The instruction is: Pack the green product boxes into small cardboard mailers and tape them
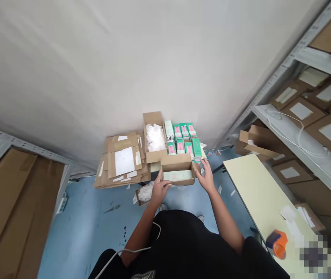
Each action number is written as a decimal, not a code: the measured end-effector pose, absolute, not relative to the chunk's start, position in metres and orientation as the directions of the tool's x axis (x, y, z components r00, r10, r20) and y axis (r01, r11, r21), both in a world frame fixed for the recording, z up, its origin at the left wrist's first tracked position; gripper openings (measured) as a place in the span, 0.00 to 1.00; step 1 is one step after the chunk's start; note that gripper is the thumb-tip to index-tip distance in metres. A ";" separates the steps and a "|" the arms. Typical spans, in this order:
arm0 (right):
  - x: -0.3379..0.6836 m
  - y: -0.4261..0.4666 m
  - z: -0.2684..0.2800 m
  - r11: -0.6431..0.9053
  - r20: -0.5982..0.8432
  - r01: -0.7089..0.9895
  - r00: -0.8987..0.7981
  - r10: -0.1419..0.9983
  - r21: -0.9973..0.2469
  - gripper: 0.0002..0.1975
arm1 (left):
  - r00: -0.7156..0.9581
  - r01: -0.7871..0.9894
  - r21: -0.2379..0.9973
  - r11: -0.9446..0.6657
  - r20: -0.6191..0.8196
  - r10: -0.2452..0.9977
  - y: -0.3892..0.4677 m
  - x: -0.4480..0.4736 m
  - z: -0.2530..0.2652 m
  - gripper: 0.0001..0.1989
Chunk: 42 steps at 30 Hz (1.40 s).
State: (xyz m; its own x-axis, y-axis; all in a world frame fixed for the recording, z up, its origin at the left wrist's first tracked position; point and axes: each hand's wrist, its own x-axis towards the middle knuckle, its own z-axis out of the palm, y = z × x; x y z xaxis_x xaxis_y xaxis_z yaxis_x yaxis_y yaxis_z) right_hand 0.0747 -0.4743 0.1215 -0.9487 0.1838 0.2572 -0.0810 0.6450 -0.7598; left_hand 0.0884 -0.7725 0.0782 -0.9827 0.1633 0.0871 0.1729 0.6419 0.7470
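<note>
A small open cardboard box [178, 159] is in front of me, with a pale green carton [178, 175] lying inside it. My left hand [159, 190] grips the box's left wall, thumb along the near side. At the opposite end, my right hand [206, 177] has thumb and fingers around the right flap [196, 167]. Just behind stand several green-and-pink cartons [180, 146] in rows, beside a whitish carton [169, 128]. A taller open cardboard box [153, 155] filled with white packing material [155, 137] stands to their left.
Flattened cardboard [124, 161] is stacked at the left. A box of white wrapping [145, 193] sits on the blue floor [95, 224]. At right are a pale table [249, 186] with an orange tape dispenser [277, 244], and shelving [293, 124] with boxes. A white cable [130, 251] crosses my left arm.
</note>
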 end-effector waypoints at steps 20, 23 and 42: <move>-0.089 -0.637 0.108 0.765 0.082 -0.164 -0.986 -0.144 -0.622 0.26 | -0.996 0.066 0.800 0.597 0.021 0.082 -0.891 0.030 0.031 0.07; -0.139 -0.649 0.105 0.849 -0.044 -0.158 -0.977 -0.208 -0.504 0.24 | -0.997 0.062 0.803 0.593 0.022 0.074 -0.890 0.032 0.031 0.07; -0.236 -0.706 0.074 0.906 -0.396 -0.307 -0.823 -0.406 -0.290 0.44 | -0.997 0.066 0.796 0.601 0.023 0.079 -0.890 0.028 0.033 0.09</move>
